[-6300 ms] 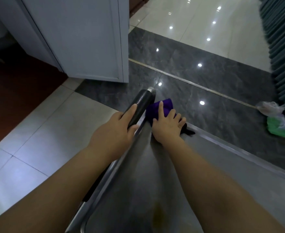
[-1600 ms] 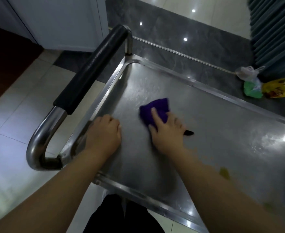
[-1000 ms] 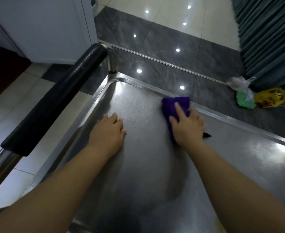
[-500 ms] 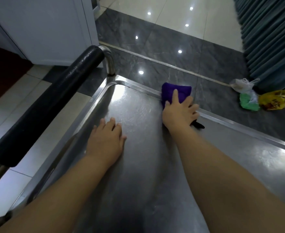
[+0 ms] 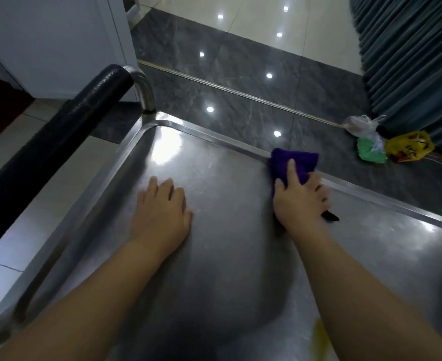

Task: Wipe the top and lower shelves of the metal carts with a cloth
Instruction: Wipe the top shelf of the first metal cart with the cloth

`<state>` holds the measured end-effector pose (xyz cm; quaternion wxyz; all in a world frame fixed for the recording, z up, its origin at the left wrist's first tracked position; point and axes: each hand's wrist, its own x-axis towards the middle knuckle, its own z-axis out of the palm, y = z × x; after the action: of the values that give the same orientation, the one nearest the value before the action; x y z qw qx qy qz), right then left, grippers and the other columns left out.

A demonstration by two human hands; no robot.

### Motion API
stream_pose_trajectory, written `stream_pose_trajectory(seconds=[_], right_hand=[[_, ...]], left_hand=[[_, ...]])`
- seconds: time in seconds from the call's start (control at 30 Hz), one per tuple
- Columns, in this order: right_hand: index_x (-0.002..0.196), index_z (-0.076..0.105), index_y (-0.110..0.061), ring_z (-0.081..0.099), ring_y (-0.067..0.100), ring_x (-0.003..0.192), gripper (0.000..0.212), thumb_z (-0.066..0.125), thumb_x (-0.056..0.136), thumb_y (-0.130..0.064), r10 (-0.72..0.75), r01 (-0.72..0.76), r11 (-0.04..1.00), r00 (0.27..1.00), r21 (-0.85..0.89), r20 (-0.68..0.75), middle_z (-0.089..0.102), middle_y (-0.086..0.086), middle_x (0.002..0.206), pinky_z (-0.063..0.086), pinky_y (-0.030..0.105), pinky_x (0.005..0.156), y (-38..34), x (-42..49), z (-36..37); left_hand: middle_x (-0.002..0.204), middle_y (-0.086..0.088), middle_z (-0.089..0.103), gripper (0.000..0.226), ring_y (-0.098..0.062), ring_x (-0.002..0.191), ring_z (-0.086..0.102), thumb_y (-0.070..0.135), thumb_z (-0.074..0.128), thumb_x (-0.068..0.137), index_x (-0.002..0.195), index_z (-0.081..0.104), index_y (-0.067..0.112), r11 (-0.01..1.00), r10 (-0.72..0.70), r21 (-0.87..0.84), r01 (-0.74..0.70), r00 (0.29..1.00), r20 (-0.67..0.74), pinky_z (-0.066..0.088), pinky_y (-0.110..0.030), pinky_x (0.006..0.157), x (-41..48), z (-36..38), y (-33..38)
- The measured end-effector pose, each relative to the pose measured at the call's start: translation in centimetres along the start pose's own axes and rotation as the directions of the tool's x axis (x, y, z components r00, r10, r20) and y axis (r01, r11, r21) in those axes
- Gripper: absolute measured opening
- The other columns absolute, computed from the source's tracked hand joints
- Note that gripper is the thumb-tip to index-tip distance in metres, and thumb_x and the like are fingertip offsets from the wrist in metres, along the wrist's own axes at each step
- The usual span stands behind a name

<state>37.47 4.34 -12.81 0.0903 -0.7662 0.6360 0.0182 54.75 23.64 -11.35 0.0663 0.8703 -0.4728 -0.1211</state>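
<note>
The cloth (image 5: 295,165) at centre right is deep purple. The top shelf (image 5: 214,256) is dull silver-grey steel with fine scratches and white glare, and has a yellow stain (image 5: 321,340) at the lower right. The handle grip (image 5: 53,142) on the left is black. The floor band (image 5: 240,74) across the top is dark grey with marble veining, and the tiles (image 5: 267,22) beyond it are cream. The pleated curtain (image 5: 410,61) at the upper right is teal. Below it are a yellow bag (image 5: 409,149) and a green bag (image 5: 371,152).
</note>
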Motion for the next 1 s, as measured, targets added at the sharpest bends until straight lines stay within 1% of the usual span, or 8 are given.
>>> stream_pose_trajectory(seconds=[0.17,0.3,0.4,0.5,0.63,0.77,0.83,1.0], right_hand=[[0.143,0.020,-0.049,0.035,0.032,0.117,0.054,0.031,0.091,-0.060,-0.639,0.636,0.765,0.769,-0.096,0.001,0.033,0.007,0.143,0.026,0.043,0.095,1.4,-4.0,0.9],[0.145,0.015,-0.046,0.028,0.041,0.126,0.055,0.032,0.094,-0.056,-0.043,0.043,0.999,0.998,0.007,-0.038,0.023,0.015,0.147,0.021,0.052,0.105,7.4,0.7,-1.0],[0.148,0.007,-0.038,0.021,0.046,0.129,0.058,0.029,0.096,-0.051,0.293,-0.292,0.956,0.954,0.032,-0.053,0.012,0.021,0.149,0.017,0.057,0.104,7.2,1.5,-1.1],[0.147,0.012,-0.041,0.021,0.042,0.131,0.057,0.033,0.094,-0.052,-0.066,0.066,0.997,0.998,0.027,-0.007,0.016,0.017,0.151,0.017,0.055,0.104,3.4,-1.1,-0.2],[0.140,0.034,-0.046,0.041,0.035,0.114,0.052,0.041,0.090,-0.056,-0.695,0.694,0.719,0.717,-0.037,-0.042,0.042,0.010,0.137,0.028,0.045,0.095,5.2,-3.5,0.3],[0.145,0.022,-0.044,0.032,0.039,0.125,0.055,0.036,0.093,-0.054,-0.046,0.047,0.999,0.997,0.021,-0.064,0.031,0.016,0.143,0.023,0.050,0.104,10.3,0.0,-1.0],[0.147,0.012,-0.041,0.025,0.044,0.127,0.056,0.030,0.095,-0.054,0.223,-0.222,0.975,0.974,0.030,-0.039,0.021,0.019,0.147,0.018,0.055,0.104,10.2,-0.1,-1.2],[0.142,0.026,-0.045,0.037,0.036,0.116,0.053,0.035,0.091,-0.054,-0.454,0.455,0.891,0.890,0.012,-0.041,0.037,0.012,0.139,0.026,0.048,0.095,6.2,-8.7,0.8]], left_hand=[[0.154,-0.003,0.022,0.053,-0.025,0.143,0.013,0.043,0.039,0.094,0.142,0.033,0.020,0.980,0.187,-0.081,-0.181,0.980,0.067,0.014,-0.040,0.115,-1.4,1.7,4.8],[0.156,-0.002,0.020,0.053,-0.025,0.144,0.014,0.045,0.038,0.095,0.142,0.035,0.021,0.979,0.200,-0.045,-0.197,0.976,0.081,0.012,-0.038,0.115,-1.9,2.5,4.8],[0.155,-0.002,0.021,0.053,-0.026,0.144,0.014,0.044,0.040,0.094,0.142,0.036,0.020,0.982,0.188,-0.048,-0.185,0.979,0.076,0.013,-0.039,0.115,-2.0,2.7,5.1],[0.155,-0.004,0.020,0.053,-0.026,0.144,0.012,0.041,0.039,0.095,0.143,0.035,0.019,0.986,0.159,-0.054,-0.155,0.985,0.065,0.010,-0.042,0.115,-2.3,2.8,5.4],[0.157,-0.002,0.015,0.055,-0.023,0.145,0.008,0.042,0.037,0.095,0.145,0.029,0.021,0.989,0.142,-0.058,-0.138,0.987,0.072,0.005,-0.040,0.116,-2.5,3.0,5.1],[0.157,-0.001,0.013,0.054,-0.025,0.145,0.006,0.039,0.036,0.096,0.146,0.028,0.019,0.991,0.117,-0.075,-0.111,0.990,0.078,0.006,-0.043,0.116,-2.6,3.2,5.7],[0.158,-0.001,0.009,0.053,-0.025,0.145,0.003,0.038,0.033,0.097,0.146,0.024,0.019,0.993,0.104,-0.062,-0.099,0.991,0.086,0.005,-0.043,0.116,-2.7,3.5,6.0],[0.158,-0.002,0.005,0.054,-0.026,0.145,0.000,0.038,0.029,0.098,0.147,0.020,0.018,0.995,0.088,-0.047,-0.084,0.992,0.086,0.004,-0.044,0.116,-3.0,3.9,5.9]])
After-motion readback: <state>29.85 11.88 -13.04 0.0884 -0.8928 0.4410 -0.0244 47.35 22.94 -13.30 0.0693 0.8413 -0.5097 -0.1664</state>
